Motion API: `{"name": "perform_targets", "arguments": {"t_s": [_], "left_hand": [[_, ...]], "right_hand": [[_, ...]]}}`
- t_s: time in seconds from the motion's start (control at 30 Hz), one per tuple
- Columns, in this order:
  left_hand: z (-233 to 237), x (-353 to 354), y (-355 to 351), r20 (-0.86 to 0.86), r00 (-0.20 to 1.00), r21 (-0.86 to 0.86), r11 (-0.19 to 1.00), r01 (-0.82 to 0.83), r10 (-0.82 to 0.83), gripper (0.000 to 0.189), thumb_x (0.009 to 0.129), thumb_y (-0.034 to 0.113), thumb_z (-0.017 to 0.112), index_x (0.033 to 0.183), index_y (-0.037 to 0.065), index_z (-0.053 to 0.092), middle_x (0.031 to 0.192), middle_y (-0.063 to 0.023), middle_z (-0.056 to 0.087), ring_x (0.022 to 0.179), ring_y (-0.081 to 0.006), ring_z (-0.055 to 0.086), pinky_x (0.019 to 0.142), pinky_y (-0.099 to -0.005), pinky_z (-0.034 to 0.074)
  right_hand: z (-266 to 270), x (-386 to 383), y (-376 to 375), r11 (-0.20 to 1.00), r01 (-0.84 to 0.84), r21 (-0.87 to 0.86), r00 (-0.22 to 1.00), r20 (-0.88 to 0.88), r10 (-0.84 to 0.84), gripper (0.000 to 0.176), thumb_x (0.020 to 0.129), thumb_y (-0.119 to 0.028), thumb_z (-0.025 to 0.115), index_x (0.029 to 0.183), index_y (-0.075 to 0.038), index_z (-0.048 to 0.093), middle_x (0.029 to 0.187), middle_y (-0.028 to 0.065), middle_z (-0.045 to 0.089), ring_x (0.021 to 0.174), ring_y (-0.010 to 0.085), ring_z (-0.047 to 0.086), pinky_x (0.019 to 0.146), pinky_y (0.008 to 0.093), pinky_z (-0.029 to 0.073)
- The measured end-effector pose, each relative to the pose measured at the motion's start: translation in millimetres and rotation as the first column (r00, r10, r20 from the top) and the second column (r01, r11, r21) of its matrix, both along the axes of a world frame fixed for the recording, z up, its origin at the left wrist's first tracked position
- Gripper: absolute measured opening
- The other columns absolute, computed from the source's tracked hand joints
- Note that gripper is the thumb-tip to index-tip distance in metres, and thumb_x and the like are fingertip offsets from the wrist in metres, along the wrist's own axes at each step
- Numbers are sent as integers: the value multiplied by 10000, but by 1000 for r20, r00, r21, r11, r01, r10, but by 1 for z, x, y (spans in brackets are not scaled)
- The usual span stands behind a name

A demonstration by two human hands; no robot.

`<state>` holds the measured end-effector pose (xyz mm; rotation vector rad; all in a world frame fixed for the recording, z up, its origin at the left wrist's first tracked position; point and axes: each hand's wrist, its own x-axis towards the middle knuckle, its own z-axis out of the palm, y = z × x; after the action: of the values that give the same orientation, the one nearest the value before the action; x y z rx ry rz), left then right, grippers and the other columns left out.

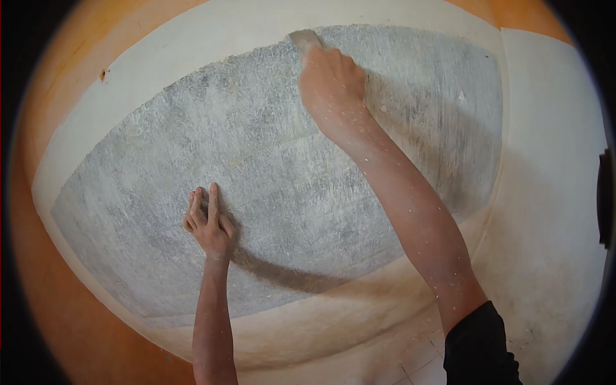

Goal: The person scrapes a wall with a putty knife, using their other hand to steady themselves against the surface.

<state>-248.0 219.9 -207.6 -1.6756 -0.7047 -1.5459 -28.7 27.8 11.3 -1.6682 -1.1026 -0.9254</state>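
A large patch of bare grey, rough wall (256,135) fills the middle of the view, bordered by pale paint. My right hand (333,90) is closed around a scraper (305,38); its flat blade lies at the upper edge of the grey patch, where the white coat begins. My fingers hide most of its handle. Lower and to the left, my left hand (210,223) rests against the grey surface with its fingers apart, holding nothing. Small pale flecks cling to my right forearm.
White wall paint (192,42) surrounds the grey patch, with orange wall (58,301) beyond it at left and top. A vertical corner line (505,109) runs down the right side, and a dark object (604,199) shows at the far right edge. Tile lines (420,369) appear at the bottom.
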Motion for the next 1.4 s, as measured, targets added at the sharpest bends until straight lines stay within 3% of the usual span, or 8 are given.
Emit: {"name": "perform_targets", "arguments": {"t_s": [0.23,0.33,0.43,0.8,0.97,1.03,1.13,1.4], "left_hand": [[2,-3,-2,-21,1000,2,1000,20,-20,631,805,-10,474,1416,131,543,1467,-131,455,1392,-251,374,1099,-399,220],[-1,-3,-2,-29,999,-5,1000,25,-26,629,805,-7,478,1413,138,548,1467,-139,452,1391,-254,377,1097,-401,225],[-2,-4,-2,-21,999,-7,999,34,-34,620,809,-3,479,1407,140,555,1468,-137,450,1392,-255,378,1095,-402,228],[-4,-7,-2,-44,996,-8,997,81,-82,599,815,16,505,1395,152,569,1440,-135,477,1374,-273,397,1090,-403,235],[0,-7,-2,-41,995,26,996,91,-90,585,822,28,510,1388,160,577,1440,-133,476,1367,-273,406,1084,-404,241],[0,-10,-3,-49,997,9,998,62,-62,540,842,73,538,1368,182,594,1406,-107,500,1342,-246,423,1072,-401,258],[-4,-11,-3,-42,993,1,994,111,-111,565,824,56,528,1371,182,592,1412,-112,500,1352,-260,421,1082,-400,256],[-4,-13,3,-52,990,21,991,135,-134,593,805,47,534,1381,181,585,1453,-117,473,1363,-265,416,1086,-401,249]], "right_hand": [[-4,-2,12,1000,-2,9,1000,-26,3,243,900,-19,574,1125,38,646,926,220,711,882,330,720,694,387,609],[-8,-5,1,993,-99,60,995,-23,101,220,925,-38,552,1105,44,647,914,214,709,872,331,718,697,386,607],[-17,-9,8,999,-13,-31,1000,2,13,207,947,-56,528,1086,42,645,906,203,707,883,331,715,716,397,604],[-7,-17,0,995,-47,-91,993,-113,37,237,988,-126,506,1067,35,662,975,216,694,930,342,699,745,420,588],[2,-23,12,999,-11,-32,997,-77,8,267,994,-158,493,1044,23,683,923,222,702,904,370,698,764,470,565],[18,-28,16,993,-45,105,997,-50,51,265,984,-173,509,999,8,703,884,224,704,880,373,701,776,490,553],[-6,-39,15,997,-41,69,999,0,41,281,982,-194,515,978,12,705,884,226,703,874,382,698,766,492,550],[-14,-27,19,998,-52,31,989,-140,56,334,1003,-236,494,1005,33,692,893,244,695,905,388,689,805,494,535]]}}
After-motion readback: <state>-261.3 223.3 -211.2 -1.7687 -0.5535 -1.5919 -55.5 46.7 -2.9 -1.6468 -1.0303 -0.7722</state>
